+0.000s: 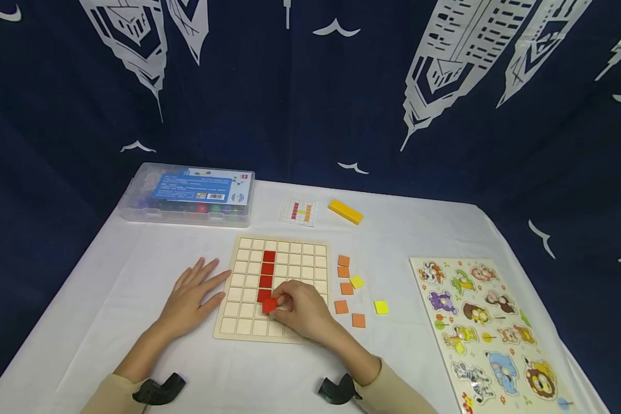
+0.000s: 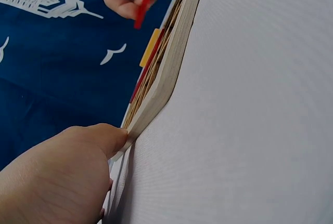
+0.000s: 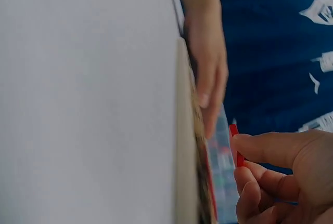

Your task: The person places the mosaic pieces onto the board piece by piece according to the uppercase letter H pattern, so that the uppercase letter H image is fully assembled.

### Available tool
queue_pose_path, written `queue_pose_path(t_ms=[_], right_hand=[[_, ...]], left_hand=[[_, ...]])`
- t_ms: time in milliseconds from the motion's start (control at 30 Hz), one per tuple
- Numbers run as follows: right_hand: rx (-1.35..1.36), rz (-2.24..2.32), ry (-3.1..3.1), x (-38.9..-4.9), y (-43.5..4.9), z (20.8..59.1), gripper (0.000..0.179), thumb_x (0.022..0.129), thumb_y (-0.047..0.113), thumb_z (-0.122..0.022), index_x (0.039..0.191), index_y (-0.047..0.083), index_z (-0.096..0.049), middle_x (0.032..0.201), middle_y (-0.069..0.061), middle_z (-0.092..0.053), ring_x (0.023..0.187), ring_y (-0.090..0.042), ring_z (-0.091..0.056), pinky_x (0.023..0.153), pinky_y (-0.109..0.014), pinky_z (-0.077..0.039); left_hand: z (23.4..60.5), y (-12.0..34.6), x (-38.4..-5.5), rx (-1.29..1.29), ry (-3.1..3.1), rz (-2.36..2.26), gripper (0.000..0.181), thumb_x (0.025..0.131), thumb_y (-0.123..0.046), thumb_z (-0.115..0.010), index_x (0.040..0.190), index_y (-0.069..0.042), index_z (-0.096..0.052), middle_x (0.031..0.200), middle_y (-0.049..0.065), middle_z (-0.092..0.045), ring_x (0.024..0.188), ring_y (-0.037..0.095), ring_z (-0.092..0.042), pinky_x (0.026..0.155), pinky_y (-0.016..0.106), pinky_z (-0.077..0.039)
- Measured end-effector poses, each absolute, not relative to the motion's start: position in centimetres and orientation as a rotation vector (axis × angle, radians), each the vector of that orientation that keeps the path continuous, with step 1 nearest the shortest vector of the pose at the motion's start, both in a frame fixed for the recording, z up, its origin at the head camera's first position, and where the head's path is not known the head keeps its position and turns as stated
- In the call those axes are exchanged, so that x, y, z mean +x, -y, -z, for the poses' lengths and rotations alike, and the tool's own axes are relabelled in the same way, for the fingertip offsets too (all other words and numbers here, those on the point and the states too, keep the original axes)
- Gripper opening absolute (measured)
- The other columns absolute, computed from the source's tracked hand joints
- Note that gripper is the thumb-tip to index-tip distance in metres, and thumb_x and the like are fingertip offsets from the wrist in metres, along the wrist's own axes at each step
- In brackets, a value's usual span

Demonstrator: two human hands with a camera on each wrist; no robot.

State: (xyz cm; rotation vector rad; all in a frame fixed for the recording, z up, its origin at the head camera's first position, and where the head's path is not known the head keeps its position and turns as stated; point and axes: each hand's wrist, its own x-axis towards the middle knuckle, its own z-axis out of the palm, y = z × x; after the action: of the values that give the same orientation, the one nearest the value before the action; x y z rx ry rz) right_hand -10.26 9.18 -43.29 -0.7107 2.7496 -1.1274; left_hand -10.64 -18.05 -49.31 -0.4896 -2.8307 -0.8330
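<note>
Between thumb and fingers, my right hand (image 1: pixel 302 310) pinches a red square tile (image 1: pixel 269 306). In the right wrist view this tile (image 3: pixel 237 146) shows edge-on, raised off the wooden grid board (image 1: pixel 243 326). Just beyond it on the board runs a column of red tiles (image 1: pixel 265 282), several squares long. My left hand (image 1: pixel 188 299) lies with fingers spread at the board's left side, fingertips touching its edge. The left wrist view shows that hand (image 2: pixel 67 177) against the board's rim (image 2: pixel 171 73). Part of the board is hidden under my right hand.
Right of the board lie several orange tiles (image 1: pixel 347 288) and two yellow tiles (image 1: pixel 381 307). Behind it are a pattern card (image 1: pixel 298 212), a yellow bar (image 1: pixel 345 211) and a clear plastic case (image 1: pixel 186 195). An animal puzzle board (image 1: pixel 489 333) occupies the table's right side.
</note>
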Motion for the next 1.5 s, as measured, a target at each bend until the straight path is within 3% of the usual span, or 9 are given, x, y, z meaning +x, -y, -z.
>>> queue_pose_path(t_ms=[633, 933, 1200, 1500], right_hand=[[-0.703, 1.136, -2.731, -10.0, -8.0, 44.4, 0.021, 0.075, 0.009, -0.082, 0.092, 0.007, -0.070, 0.078, 0.001, -0.065, 0.059, 0.001, -0.047, 0.059, -0.014, -0.041], [-0.557, 1.350, -2.867, -11.3, -16.3, 42.5, 0.025, 0.076, 0.005, -0.081, 0.099, 0.004, -0.071, 0.085, -0.007, -0.067, 0.066, -0.008, -0.052, 0.058, -0.019, -0.043], [-0.281, 1.298, -2.970, -10.5, -24.5, 42.4, 0.031, 0.079, 0.008, -0.080, 0.108, 0.005, -0.070, 0.094, -0.011, -0.068, 0.072, -0.007, -0.053, 0.059, -0.021, -0.043], [-0.066, 1.277, -2.892, -9.0, -28.4, 43.4, 0.034, 0.079, 0.006, -0.079, 0.112, 0.003, -0.069, 0.096, -0.010, -0.068, 0.073, -0.006, -0.053, 0.061, -0.021, -0.046]], left_hand=[[49.1, 18.0, -10.6, -0.488, 2.840, 0.824, 0.047, 0.093, -0.027, -0.064, 0.138, -0.014, -0.057, 0.153, 0.019, -0.040, 0.147, 0.044, -0.021, 0.116, 0.061, -0.013], [48.5, 17.9, -10.5, -0.485, 2.865, 0.852, 0.047, 0.095, -0.028, -0.061, 0.140, -0.014, -0.055, 0.155, 0.019, -0.037, 0.148, 0.043, -0.019, 0.116, 0.060, -0.012], [48.6, 18.0, -10.5, -0.470, 2.859, 0.830, 0.047, 0.095, -0.027, -0.062, 0.139, -0.014, -0.055, 0.154, 0.020, -0.038, 0.147, 0.044, -0.019, 0.116, 0.061, -0.013], [48.6, 17.9, -10.4, -0.468, 2.853, 0.827, 0.047, 0.094, -0.027, -0.063, 0.139, -0.014, -0.056, 0.153, 0.020, -0.039, 0.147, 0.044, -0.020, 0.116, 0.061, -0.013]])
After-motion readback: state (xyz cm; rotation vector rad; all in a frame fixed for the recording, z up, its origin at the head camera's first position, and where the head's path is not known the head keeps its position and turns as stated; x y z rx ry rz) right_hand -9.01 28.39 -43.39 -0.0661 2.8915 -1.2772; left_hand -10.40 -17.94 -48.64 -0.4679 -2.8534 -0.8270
